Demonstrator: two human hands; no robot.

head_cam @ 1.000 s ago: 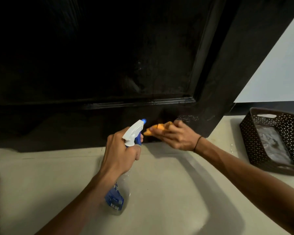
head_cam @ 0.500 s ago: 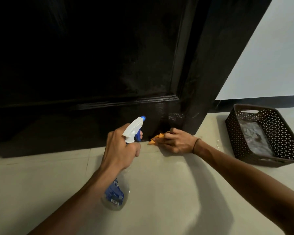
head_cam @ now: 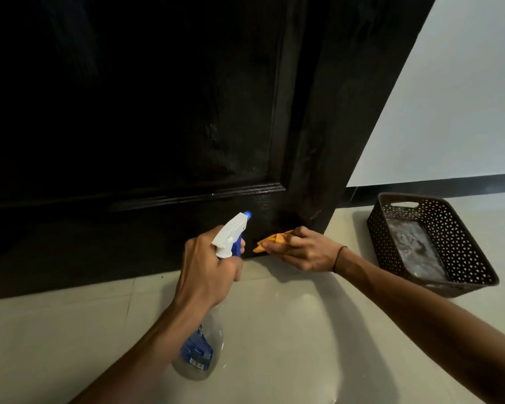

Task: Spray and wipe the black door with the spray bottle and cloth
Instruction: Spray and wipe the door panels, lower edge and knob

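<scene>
The door is being wiped at its bottom right corner by the cloth pinched in the right hand, while the bottle, gripped in the left hand, is being aimed just beside it.

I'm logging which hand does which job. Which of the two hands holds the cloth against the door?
The right hand, with the dark wristband, presses the orange cloth to the black door; the left hand grips the spray bottle.

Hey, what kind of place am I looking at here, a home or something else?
Most likely indoors in a home: a black panelled door reaching down to a pale tiled floor, a white wall with dark skirting, and a perforated brown basket on the floor.
</scene>
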